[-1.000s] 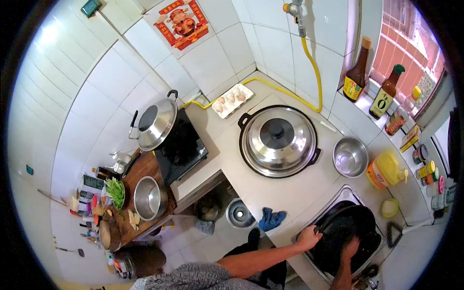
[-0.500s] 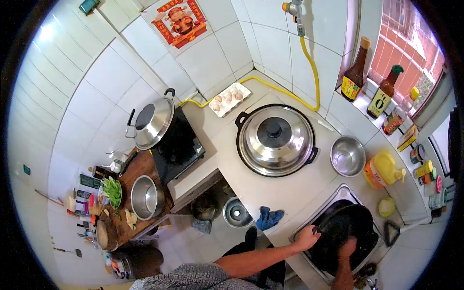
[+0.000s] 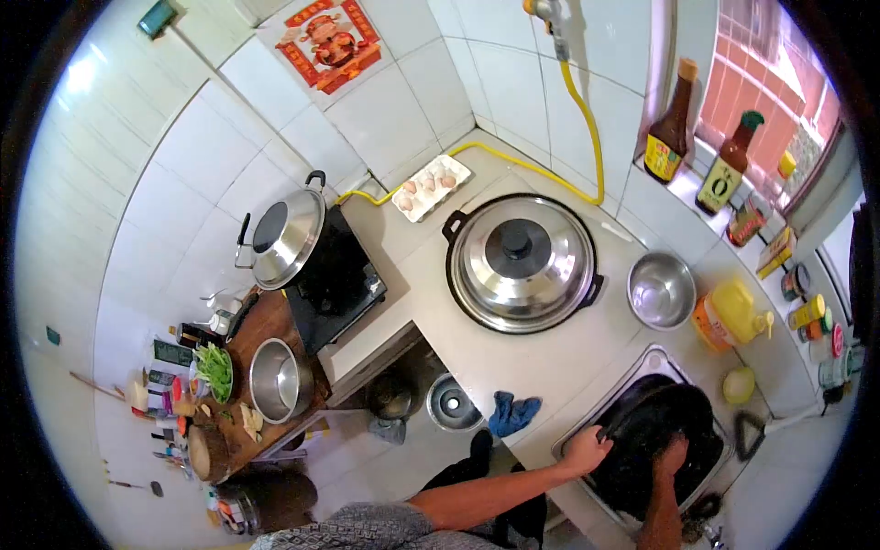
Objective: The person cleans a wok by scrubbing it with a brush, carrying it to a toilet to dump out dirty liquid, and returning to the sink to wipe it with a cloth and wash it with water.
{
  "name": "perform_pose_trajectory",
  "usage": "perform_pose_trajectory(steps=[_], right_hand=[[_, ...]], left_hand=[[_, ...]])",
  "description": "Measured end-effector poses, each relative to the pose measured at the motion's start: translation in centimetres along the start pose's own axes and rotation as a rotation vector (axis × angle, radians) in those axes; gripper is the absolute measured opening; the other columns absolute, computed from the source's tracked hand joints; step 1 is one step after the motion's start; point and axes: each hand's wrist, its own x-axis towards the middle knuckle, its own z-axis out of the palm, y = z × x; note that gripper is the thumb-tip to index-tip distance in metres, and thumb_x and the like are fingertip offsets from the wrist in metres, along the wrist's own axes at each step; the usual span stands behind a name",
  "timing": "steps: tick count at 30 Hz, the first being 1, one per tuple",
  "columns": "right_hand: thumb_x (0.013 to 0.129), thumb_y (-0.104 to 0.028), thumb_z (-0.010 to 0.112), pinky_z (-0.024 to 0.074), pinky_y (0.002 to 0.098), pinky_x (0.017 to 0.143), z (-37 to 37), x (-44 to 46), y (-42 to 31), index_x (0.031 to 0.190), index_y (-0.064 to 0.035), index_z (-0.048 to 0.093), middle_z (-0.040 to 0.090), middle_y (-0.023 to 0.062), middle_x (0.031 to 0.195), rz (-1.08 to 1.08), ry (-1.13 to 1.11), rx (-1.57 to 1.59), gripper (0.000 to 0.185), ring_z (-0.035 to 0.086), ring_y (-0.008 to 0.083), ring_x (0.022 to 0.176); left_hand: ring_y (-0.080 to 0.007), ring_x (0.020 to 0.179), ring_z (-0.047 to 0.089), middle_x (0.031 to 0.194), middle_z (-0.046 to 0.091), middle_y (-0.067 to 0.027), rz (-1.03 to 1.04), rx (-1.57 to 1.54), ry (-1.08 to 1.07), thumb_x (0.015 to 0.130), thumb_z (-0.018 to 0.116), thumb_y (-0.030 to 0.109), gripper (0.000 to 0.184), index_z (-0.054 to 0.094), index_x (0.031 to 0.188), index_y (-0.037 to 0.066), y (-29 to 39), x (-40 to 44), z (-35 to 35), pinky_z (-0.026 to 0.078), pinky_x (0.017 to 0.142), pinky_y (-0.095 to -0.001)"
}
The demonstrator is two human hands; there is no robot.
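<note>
A large black wok sits tilted in the metal sink at the lower right. My left hand is closed round the handle at the wok's left side. Inside the wok, against its dark surface, is my right hand; its fingers are curled, and whatever it holds is too small and dark to make out. A blue cloth lies on the counter edge to the left of the sink.
A lidded pan stands on the counter, with a steel bowl, a yellow oil jug and an egg tray around it. Bottles line the sill. Another lidded pot rests at the hob.
My right hand has moved slightly up and to the right inside the wok. My left hand keeps its hold on the handle. The view has shifted a little.
</note>
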Motion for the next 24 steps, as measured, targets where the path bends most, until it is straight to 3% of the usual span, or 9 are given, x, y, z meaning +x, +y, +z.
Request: perform_pose_trajectory(steps=[2,8,10,11,14,15,17,21,24], right_hand=[[0.091,-0.014,0.057,0.0496,0.0508,0.079,-0.9,-0.1,-0.2,0.098,0.0033,0.065,0.063,0.0223,0.100,-0.072,0.216,0.080,0.021,0.059,0.0413,0.094],[0.084,0.001,0.056,0.0377,0.0312,0.062,-0.9,-4.8,-2.7,0.073,-0.0019,0.054,0.050,0.0016,0.068,0.398,-0.233,0.814,0.011,0.043,0.0187,0.065],[0.082,0.000,0.059,0.0395,0.0312,0.062,-0.1,-4.6,-2.2,0.081,-0.0034,0.060,0.053,0.0004,0.072,0.272,-0.491,0.691,0.004,0.047,0.0166,0.066],[0.082,-0.002,0.060,0.0431,0.0318,0.063,-2.3,-3.6,-4.2,0.100,-0.0047,0.064,0.057,0.0006,0.082,0.476,-0.603,0.869,0.018,0.052,0.0171,0.069],[0.085,-0.005,0.057,0.0494,0.0375,0.074,-5.8,-1.9,-5.7,0.122,-0.0029,0.059,0.063,0.0081,0.102,0.710,-0.481,1.244,0.038,0.061,0.0253,0.085],[0.085,-0.005,0.057,0.0494,0.0375,0.074,-5.3,-2.0,-4.4,0.122,-0.0029,0.059,0.063,0.0081,0.102,0.718,-0.483,1.241,0.038,0.061,0.0253,0.085],[0.089,-0.010,0.055,0.0482,0.0451,0.090,-4.8,-1.8,-1.9,0.131,-0.0001,0.053,0.061,0.0172,0.120,0.147,-0.041,0.472,0.043,0.060,0.0347,0.106],[0.092,-0.016,0.058,0.0400,0.0502,0.103,-5.4,-1.9,-2.6,0.134,0.0025,0.052,0.056,0.0245,0.130,0.242,-0.239,0.334,0.046,0.051,0.0423,0.121],[0.084,-0.008,0.066,0.0384,0.0484,0.106,-6.4,-4.1,-8.5,0.133,0.0026,0.052,0.054,0.0252,0.132,-0.016,-0.231,0.223,0.052,0.050,0.0436,0.122]], left_hand=[[-0.0298,0.064,0.057,0.068,0.057,-0.0146,-0.195,-0.075,-0.136,0.087,0.069,0.022,0.024,0.057,0.087,0.001,2.4,-0.2,-1.4,0.044,0.061,-0.0445],[-0.0290,0.070,0.063,0.074,0.063,-0.0128,-0.157,-0.006,-0.047,0.088,0.068,0.021,0.023,0.059,0.093,0.001,1.4,-0.1,-0.4,0.046,0.064,-0.0430],[-0.0244,0.064,0.063,0.070,0.062,-0.0108,-0.162,-0.043,-0.058,0.088,0.068,0.021,0.027,0.057,0.096,-0.002,0.2,0.5,-0.4,0.047,0.058,-0.0403],[-0.0244,0.064,0.063,0.070,0.062,-0.0108,-0.167,-0.044,-0.055,0.088,0.068,0.021,0.027,0.057,0.096,-0.002,0.2,0.6,-0.7,0.047,0.058,-0.0403],[-0.0198,0.054,0.059,0.066,0.060,-0.0111,-0.300,-0.236,-0.160,0.089,0.069,0.021,0.030,0.056,0.099,-0.004,0.7,0.8,-1.9,0.045,0.050,-0.0369],[-0.0179,0.050,0.057,0.063,0.058,-0.0105,-0.303,-0.226,-0.141,0.089,0.069,0.021,0.028,0.055,0.097,-0.003,1.0,0.7,-1.9,0.043,0.047,-0.0357],[-0.0160,0.046,0.054,0.060,0.057,-0.0098,-0.308,-0.213,-0.129,0.089,0.069,0.021,0.027,0.055,0.096,-0.002,0.7,0.6,-1.8,0.041,0.044,-0.0346],[-0.0139,0.044,0.049,0.060,0.055,-0.0040,-0.322,-0.235,-0.134,0.088,0.071,0.023,0.030,0.057,0.100,-0.001,1.8,0.8,-2.4,0.042,0.045,-0.0319],[-0.0131,0.045,0.049,0.059,0.055,-0.0036,-0.356,-0.213,-0.141,0.088,0.072,0.024,0.032,0.057,0.102,-0.001,1.2,1.0,-2.3,0.043,0.045,-0.0309]])
